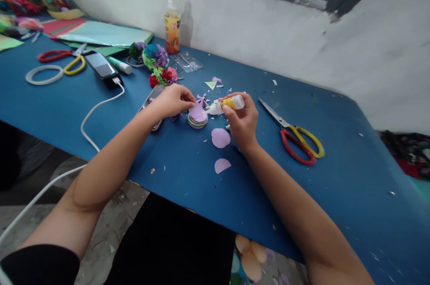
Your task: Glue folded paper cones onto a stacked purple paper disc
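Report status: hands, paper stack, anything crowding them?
Left hand pinning paper stack. Right hand holds glue bottle, nozzle at the stack. Loose purple circle and scissors lie nearby, apart.

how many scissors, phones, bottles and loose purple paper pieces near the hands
scissors: 2
phones: 2
drink bottle: 1
glue bottle: 1, in the right hand
loose purple pieces: 2
total: 8

blue table (336,195), lilac paper circles (221,138), red-and-yellow scissors (297,139), white-and-yellow glue bottle (228,104), white cable (97,108)
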Available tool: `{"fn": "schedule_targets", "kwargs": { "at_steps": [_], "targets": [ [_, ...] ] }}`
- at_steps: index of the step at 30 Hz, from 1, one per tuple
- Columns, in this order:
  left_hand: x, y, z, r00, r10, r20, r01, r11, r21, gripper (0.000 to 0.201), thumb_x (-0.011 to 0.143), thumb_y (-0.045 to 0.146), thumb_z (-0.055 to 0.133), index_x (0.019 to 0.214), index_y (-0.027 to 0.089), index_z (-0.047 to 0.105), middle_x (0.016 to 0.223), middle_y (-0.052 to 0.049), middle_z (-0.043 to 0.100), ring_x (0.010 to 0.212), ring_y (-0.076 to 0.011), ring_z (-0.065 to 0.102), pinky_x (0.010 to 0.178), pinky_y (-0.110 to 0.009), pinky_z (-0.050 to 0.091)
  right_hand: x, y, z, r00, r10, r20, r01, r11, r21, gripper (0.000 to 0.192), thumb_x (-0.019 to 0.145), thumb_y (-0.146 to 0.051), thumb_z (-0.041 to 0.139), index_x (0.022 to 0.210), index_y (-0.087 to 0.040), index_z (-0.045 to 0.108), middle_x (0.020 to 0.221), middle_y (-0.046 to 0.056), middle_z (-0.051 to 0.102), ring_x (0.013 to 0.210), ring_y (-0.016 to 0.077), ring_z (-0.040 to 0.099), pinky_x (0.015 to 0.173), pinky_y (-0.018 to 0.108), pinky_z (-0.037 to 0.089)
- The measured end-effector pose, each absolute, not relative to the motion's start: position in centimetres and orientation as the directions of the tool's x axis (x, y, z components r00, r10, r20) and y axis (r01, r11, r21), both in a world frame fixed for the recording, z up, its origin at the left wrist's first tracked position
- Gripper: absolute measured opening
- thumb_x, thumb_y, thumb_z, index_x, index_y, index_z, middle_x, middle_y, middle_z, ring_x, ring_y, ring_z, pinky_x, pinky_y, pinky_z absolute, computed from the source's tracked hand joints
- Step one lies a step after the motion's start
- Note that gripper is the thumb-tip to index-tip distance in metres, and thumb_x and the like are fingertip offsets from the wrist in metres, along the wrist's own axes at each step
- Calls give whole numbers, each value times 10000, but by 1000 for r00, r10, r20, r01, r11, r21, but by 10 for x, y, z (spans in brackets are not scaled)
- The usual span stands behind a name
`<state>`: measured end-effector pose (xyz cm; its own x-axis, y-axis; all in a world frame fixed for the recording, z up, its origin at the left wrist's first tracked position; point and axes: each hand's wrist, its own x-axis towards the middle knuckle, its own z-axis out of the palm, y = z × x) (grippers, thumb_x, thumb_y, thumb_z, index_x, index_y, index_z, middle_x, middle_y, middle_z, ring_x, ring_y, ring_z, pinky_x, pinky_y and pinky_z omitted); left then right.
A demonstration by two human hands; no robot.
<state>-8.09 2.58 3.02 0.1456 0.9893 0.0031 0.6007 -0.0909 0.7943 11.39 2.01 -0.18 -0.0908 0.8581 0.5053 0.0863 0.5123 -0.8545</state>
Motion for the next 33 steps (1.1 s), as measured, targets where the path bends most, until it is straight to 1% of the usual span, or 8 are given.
{"fn": "schedule_targets", "kwargs": {
  "at_steps": [4, 8, 12, 17, 25, 30, 32, 33],
  "targets": [
    [-78, 25, 29, 160, 987, -1, 602, -97, 792, 96, 735, 133, 630, 804, 119, 695, 674, -40, 652, 524, -103, 529, 530, -248, 437, 114, 20, -1, -95, 843, 529, 89, 537, -839, 221, 756, -392, 632, 880, -268, 497, 866, 13, 650, 833, 201, 648, 817, 393, 533],
    [-76, 24, 29, 159, 987, -24, 655, -88, 750, 131, 746, 149, 619, 844, 120, 700, 676, -36, 650, 498, -96, 507, 503, -239, 408, 114, 20, -1, -103, 832, 545, 113, 554, -825, 219, 775, -411, 614, 886, -265, 495, 876, 21, 642, 846, 211, 645, 823, 409, 527],
    [-75, 25, 29, 163, 987, -15, 698, -104, 708, 135, 744, 146, 627, 847, 119, 710, 676, -34, 653, 530, -105, 522, 561, -247, 414, 114, 20, -1, -99, 836, 539, 129, 548, -827, 247, 771, -452, 613, 881, -265, 494, 872, 23, 638, 866, 217, 648, 820, 408, 532],
    [-75, 28, 25, 178, 984, 9, 709, -135, 693, 131, 732, 136, 635, 835, 108, 712, 700, -47, 666, 600, -121, 557, 630, -258, 425, 113, 21, -3, -102, 837, 538, 112, 547, -830, 267, 751, -463, 634, 877, -269, 502, 861, 13, 650, 831, 205, 651, 799, 389, 543],
    [-72, 27, 26, 186, 982, 34, 746, -164, 646, 104, 725, 137, 654, 808, 120, 714, 613, -11, 617, 577, -110, 520, 629, -253, 412, 113, 21, -4, -117, 838, 533, 77, 543, -836, 264, 733, -432, 654, 873, -260, 511, 845, 5, 659, 805, 187, 645, 785, 368, 543],
    [-73, 29, 23, 199, 979, 45, 773, -185, 607, 108, 720, 150, 660, 806, 117, 717, 629, -27, 629, 593, -126, 534, 628, -263, 403, 113, 21, -4, -126, 848, 515, 87, 526, -846, 264, 728, -430, 655, 869, -260, 510, 854, 6, 664, 831, 190, 648, 797, 367, 544],
    [-74, 28, 24, 198, 976, 90, 780, -212, 588, 109, 731, 157, 649, 805, 110, 714, 659, -38, 643, 609, -130, 543, 635, -262, 402, 113, 21, -4, -127, 845, 519, 83, 531, -843, 250, 736, -411, 652, 876, -260, 510, 858, 7, 658, 832, 188, 646, 805, 369, 541],
    [-74, 27, 26, 186, 969, 163, 780, -246, 576, 112, 748, 167, 634, 807, 109, 709, 680, -43, 649, 623, -130, 547, 639, -259, 403, 113, 21, -5, -126, 842, 525, 77, 536, -841, 243, 740, -398, 652, 880, -258, 510, 859, 7, 654, 828, 186, 645, 807, 368, 539]
  ]
}}
